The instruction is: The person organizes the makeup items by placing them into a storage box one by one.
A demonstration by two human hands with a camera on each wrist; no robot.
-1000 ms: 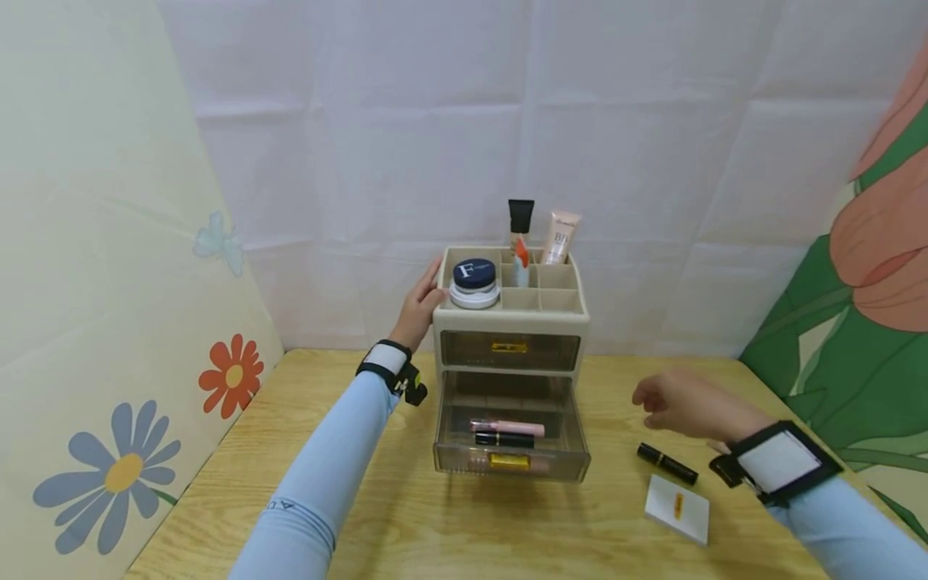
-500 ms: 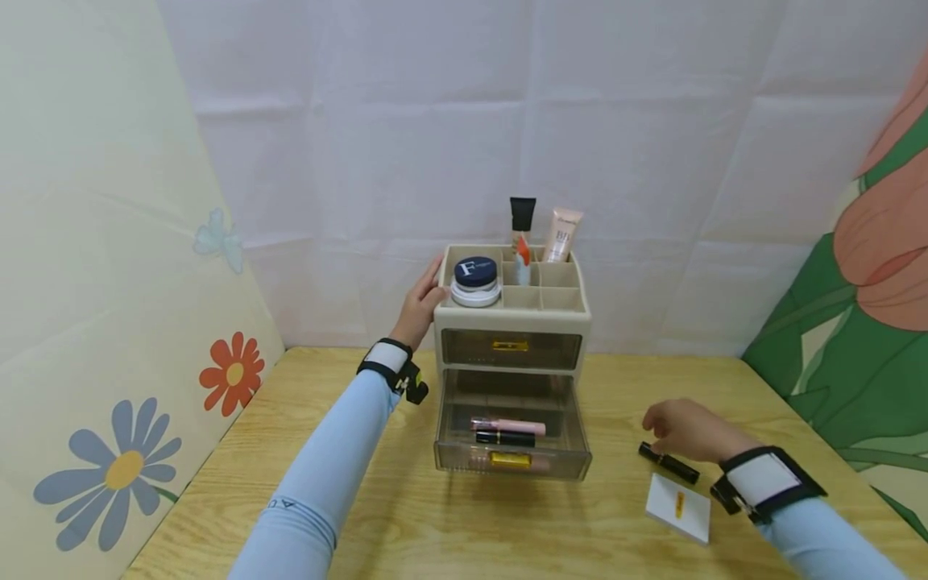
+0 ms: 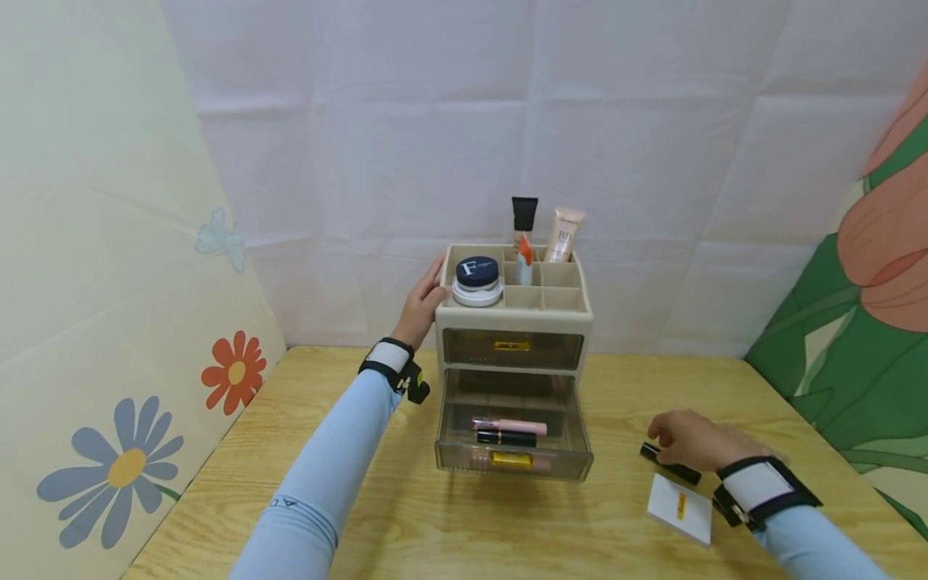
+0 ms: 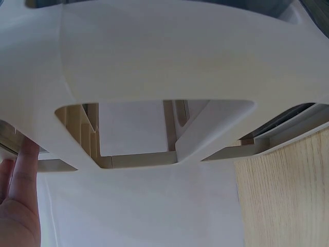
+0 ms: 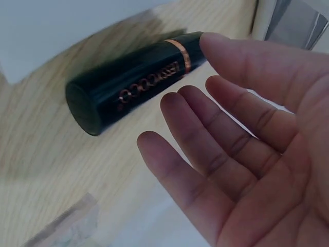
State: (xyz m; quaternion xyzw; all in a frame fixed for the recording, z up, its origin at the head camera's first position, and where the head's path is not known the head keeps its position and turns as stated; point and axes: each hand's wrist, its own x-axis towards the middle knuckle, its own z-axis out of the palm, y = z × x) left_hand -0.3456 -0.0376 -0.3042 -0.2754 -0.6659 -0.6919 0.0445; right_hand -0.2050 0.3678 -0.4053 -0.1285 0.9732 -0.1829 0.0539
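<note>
My left hand (image 3: 420, 312) rests against the left side of a cream cosmetics organizer (image 3: 511, 320), its fingers lying along the wall. In the left wrist view, straight fingers (image 4: 25, 177) touch the organizer's side at the left edge. My right hand (image 3: 692, 441) hovers by a black cosmetic tube (image 5: 139, 80) with copper lettering, which lies on the table. Seen from the right wrist, its thumb is at the tube's banded end while the other fingers spread loosely beside it. Whether the thumb touches the tube I cannot tell.
The organizer's lower drawer (image 3: 464, 457) is pulled out, holding a pink tube (image 3: 518, 426) and a black tube (image 3: 507, 439). A powder jar (image 3: 477, 272) and several upright tubes fill the top. A white square case (image 3: 679, 509) lies near my right wrist.
My right hand has come down and slightly right, from above the table to the black cosmetic tube. My left hand has stayed on the organizer.
</note>
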